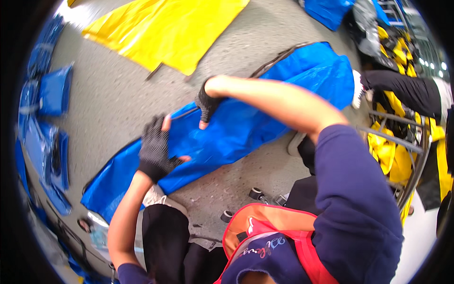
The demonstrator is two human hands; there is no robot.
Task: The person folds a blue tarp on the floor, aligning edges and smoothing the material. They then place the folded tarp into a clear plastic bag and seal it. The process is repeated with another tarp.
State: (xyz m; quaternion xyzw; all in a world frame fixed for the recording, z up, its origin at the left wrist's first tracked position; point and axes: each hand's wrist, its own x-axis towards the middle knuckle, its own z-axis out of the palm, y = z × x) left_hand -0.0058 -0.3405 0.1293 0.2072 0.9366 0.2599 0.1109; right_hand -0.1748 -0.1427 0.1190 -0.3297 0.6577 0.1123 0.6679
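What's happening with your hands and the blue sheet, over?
Left hand: on blue sheet, thumb spread. Right hand: at sheet's far edge, grip unclear. Sheet: wrinkled, on floor. White shoe: close by near edge.

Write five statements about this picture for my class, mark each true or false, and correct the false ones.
1. The left hand is spread on the blue sheet. True.
2. Both hands are ungloved. False: the left hand and the right hand wear dark gloves.
3. The yellow sheet lies on the grey floor. True.
4. The yellow sheet is under the right hand. False: it lies beyond the blue sheet.
5. Blue packets lie at the picture's left. True.
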